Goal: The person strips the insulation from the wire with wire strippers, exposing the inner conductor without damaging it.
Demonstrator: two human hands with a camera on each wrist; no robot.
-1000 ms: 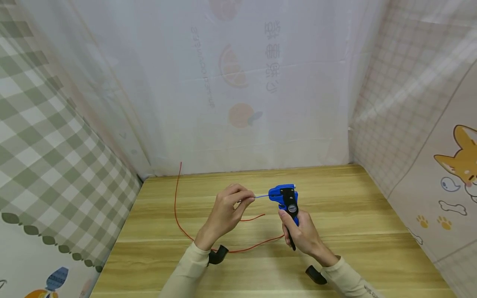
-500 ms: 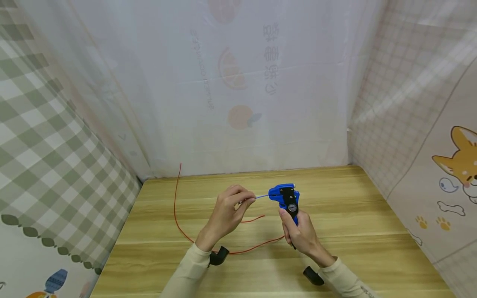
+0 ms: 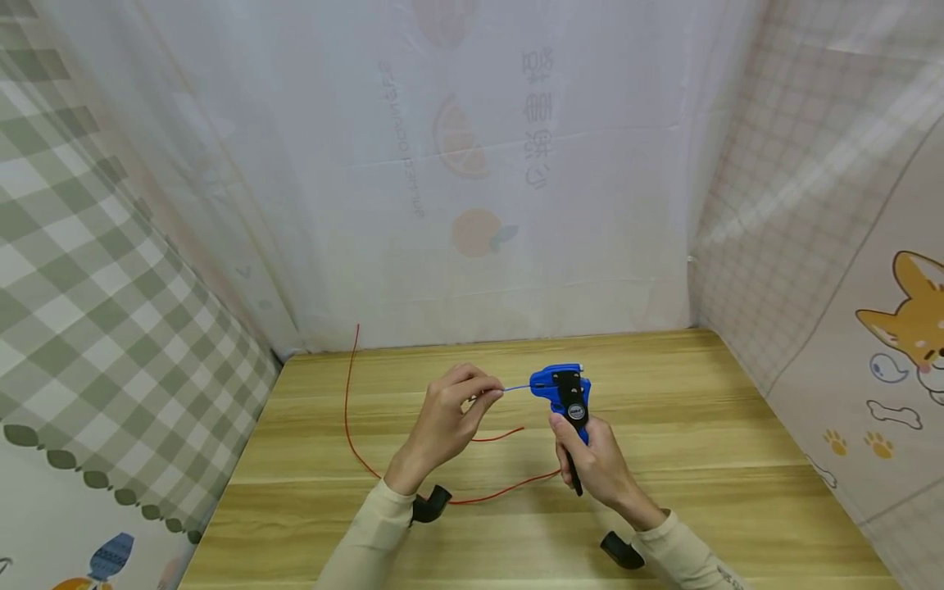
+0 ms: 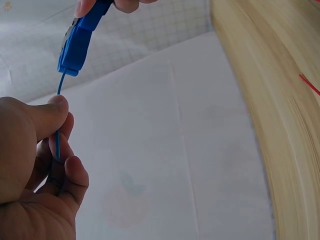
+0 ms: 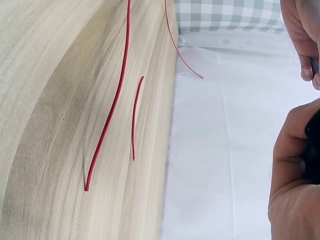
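Note:
My left hand (image 3: 451, 410) pinches a thin blue wire (image 3: 518, 388) between thumb and fingertips. In the left wrist view, the wire (image 4: 58, 145) runs through the pinch, with a short end past the fingers. Its other end meets the nose of a blue and black wire stripper (image 3: 568, 390), where the tip is hidden. My right hand (image 3: 599, 465) grips the stripper's handle upright, thumb along the near side, above the table. Only the dark handle and curled fingers show in the right wrist view.
On the wooden table (image 3: 708, 459) lie a long curved red wire (image 3: 509, 492) and a short red piece (image 3: 500, 437). A white curtain (image 3: 590, 270) closes off the back. Black elbow-shaped pieces (image 3: 432, 503) sit at both wrists.
Half a second ago the stripper's lower lever was drawn further into my right hand; now it stands out again. The left hand keeps its pinch, hardly moved.

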